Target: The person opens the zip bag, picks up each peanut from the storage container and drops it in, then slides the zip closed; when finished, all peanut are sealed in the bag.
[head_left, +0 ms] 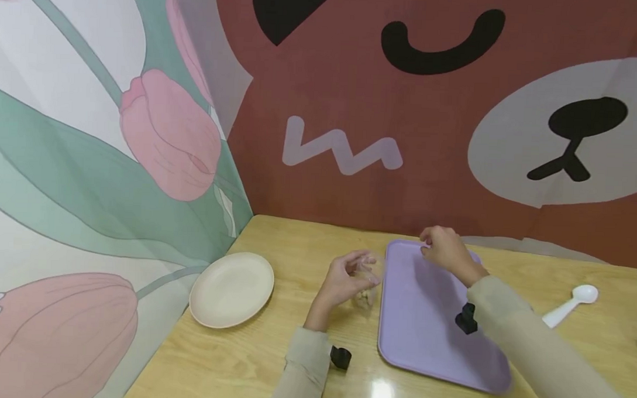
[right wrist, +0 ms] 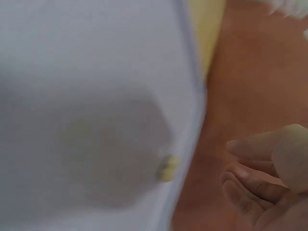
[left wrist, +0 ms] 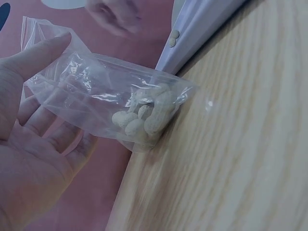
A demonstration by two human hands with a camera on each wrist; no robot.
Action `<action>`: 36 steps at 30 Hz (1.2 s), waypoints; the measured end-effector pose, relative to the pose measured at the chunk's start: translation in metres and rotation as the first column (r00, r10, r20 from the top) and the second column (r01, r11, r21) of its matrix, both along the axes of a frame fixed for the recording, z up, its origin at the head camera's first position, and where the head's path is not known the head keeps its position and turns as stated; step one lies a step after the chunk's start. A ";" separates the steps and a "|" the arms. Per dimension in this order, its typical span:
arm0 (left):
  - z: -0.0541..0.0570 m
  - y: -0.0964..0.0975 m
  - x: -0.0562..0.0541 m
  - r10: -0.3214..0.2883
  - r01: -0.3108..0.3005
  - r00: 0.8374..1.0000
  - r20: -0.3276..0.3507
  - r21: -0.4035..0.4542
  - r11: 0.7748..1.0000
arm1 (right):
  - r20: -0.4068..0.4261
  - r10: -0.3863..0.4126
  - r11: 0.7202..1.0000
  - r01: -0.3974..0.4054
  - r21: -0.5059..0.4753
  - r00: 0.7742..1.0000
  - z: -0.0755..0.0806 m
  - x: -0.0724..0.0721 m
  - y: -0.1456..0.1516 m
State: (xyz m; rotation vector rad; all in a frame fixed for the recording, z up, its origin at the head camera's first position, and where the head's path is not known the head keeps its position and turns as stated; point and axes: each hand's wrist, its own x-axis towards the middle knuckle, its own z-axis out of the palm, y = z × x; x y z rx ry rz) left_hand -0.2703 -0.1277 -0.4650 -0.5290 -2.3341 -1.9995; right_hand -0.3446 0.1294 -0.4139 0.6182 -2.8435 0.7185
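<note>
In the head view my left hand [head_left: 339, 283] holds a clear plastic zip bag [left wrist: 103, 98] just left of the lilac tray [head_left: 409, 325]. Its thumb lies on the near side of the bag's upper part, with fingers behind. Several unshelled peanuts [left wrist: 139, 126] are gathered at the bottom of the bag. Over the tray's far end hovers my right hand [head_left: 448, 249], fingers loosely bent, thumb apart from them, nothing seen between them. Below it, one peanut [right wrist: 168, 168] lies on the tray near the rim; the right wrist view is blurred.
A cream round plate [head_left: 232, 289] lies on the wooden table [head_left: 282, 344] at the left. To the right of the tray is a white spoon [head_left: 573, 304]. A wall covering with a bear print [head_left: 339, 200] stands right behind the table's far edge.
</note>
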 end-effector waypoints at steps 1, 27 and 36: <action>0.001 0.000 -0.001 -0.003 0.003 1.000 -0.005 0.002 1.000 | 0.013 -0.002 1.000 0.002 0.013 1.000 -0.004 -0.004 0.003; -0.001 0.006 -0.004 -0.028 0.028 1.000 0.000 0.046 0.999 | 0.010 -0.041 0.998 0.040 0.056 0.999 -0.034 -0.013 0.024; -0.002 0.003 -0.003 0.005 -0.005 1.000 -0.003 0.016 1.000 | -0.082 0.058 0.997 -0.054 0.046 0.995 0.010 0.009 -0.013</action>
